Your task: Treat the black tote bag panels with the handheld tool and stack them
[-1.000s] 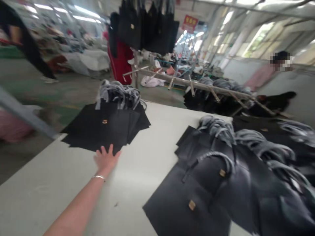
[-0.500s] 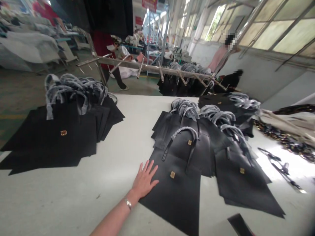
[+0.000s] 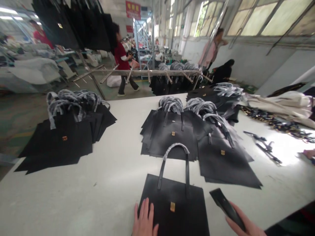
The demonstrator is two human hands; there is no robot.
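Observation:
A flat black bag panel (image 3: 183, 214) with a gold clasp and one looped, plastic-wrapped handle (image 3: 176, 149) lies at the table's near edge. My left hand (image 3: 145, 219) rests on its left side, fingers stretched out. To the right of the panel, my right hand (image 3: 242, 219) is wrapped round a black hand-held tool (image 3: 227, 205) with a broad flat end; its exact kind is unclear. That tool is held apart from the panel. Just beyond lie a middle stack of similar panels (image 3: 172, 141) and a right stack (image 3: 223, 164), their wrapped handles pointing away.
Another stack of black panels (image 3: 59, 144) lies on the left of the white table (image 3: 105, 186). Loose black straps (image 3: 264, 147) and a heap of chain-like hardware (image 3: 275, 123) are on the right. A metal rack (image 3: 140, 72) stands beyond the far edge, with people behind it.
The panel under my left hand has come nearer, away from the middle stack. My right hand has come into view holding the black tool. A person in red beyond the rack has moved right.

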